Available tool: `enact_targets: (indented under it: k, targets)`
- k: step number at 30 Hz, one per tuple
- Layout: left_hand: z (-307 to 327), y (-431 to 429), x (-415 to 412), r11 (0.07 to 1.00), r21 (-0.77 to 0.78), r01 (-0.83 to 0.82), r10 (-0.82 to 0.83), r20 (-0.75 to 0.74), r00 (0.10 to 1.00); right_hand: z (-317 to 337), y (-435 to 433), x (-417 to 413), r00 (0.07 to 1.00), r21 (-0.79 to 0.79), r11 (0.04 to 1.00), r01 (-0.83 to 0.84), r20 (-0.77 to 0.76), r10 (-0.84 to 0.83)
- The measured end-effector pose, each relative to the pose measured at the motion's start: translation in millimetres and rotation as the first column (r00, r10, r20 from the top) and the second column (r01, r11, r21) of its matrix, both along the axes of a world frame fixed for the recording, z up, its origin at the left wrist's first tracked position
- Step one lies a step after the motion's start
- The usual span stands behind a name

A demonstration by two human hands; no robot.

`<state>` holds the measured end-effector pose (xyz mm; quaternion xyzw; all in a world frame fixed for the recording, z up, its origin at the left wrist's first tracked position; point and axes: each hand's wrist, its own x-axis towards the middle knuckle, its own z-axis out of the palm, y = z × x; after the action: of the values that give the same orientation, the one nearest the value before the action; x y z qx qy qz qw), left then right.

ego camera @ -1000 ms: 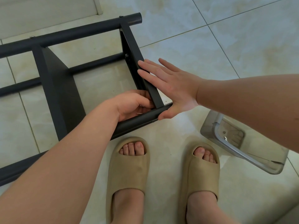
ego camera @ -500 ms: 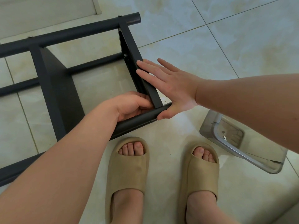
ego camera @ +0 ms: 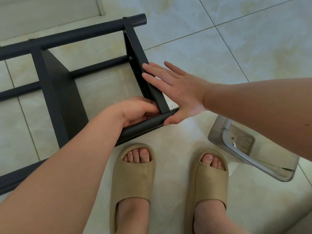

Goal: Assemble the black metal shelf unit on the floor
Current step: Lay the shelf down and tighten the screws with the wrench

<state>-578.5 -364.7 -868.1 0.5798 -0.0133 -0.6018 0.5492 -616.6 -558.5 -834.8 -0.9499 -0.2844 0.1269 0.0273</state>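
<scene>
The black metal shelf unit (ego camera: pixel 55 92) lies on its side on the tiled floor, its round poles running left to right and two shelf panels standing on edge between them. My right hand (ego camera: pixel 173 92) lies flat with straight fingers against the outer face of the end shelf panel (ego camera: pixel 135 46), thumb touching the near pole (ego camera: pixel 143 125). My left hand (ego camera: pixel 138 110) is curled inside the corner where that panel meets the near pole; its fingertips are hidden there, and I cannot tell what they hold.
A clear plastic container (ego camera: pixel 253 149) with a metal handle lies on the floor at the right. My two feet in tan slides (ego camera: pixel 133 176) stand just in front of the near pole. A pale wall or door base (ego camera: pixel 50 10) runs along the top left.
Barely anything has changed. Both hands stay at the same corner of the shelf; my left hand's fingers shifted slightly at the joint.
</scene>
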Motion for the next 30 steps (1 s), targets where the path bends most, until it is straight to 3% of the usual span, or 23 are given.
enact_targets:
  k: [11,16,30]
  targets:
    - [2.6,-1.9,1.0,0.998,-0.042,-0.038,0.035,-0.080,0.996,-1.9,-0.6,0.3,1.000,0.003,1.000,-0.004,0.015,0.004]
    - [-2.1,-0.5,0.1,0.999,0.040,0.020,-0.022,0.053,0.998,-1.9,-0.9,0.4,1.000,0.006,1.000,-0.006,0.019,0.006]
    - [-3.6,-1.3,2.8,0.999,-0.024,-0.024,0.024,-0.028,0.999,-1.5,-0.8,0.4,1.000,0.007,1.000,-0.006,0.010,0.005]
